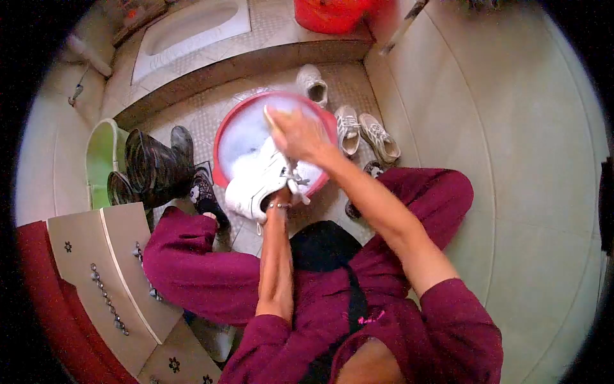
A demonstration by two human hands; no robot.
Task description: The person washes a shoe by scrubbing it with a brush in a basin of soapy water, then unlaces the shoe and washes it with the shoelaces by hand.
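A white lace-up shoe [249, 185] is tilted over a pink basin [219, 142] of sudsy water. My left hand [279, 197] is pushed into the shoe's opening up to the wrist, so its fingers are hidden. At the shoe's toe end, above the suds, my right hand [297, 134] is closed round a brush-like object [268, 118], pale and blurred by motion. White suds cover much of the water, and part of the basin lies behind the shoe and my right hand.
White shoes [348, 128] stand on the tiles right of the basin. Dark boots [150, 163] and a green bucket [99, 160] are at the left, beside a drawer cabinet [121, 256]. Behind a raised step [256, 62] are a squat toilet [192, 32] and a red bucket [329, 14].
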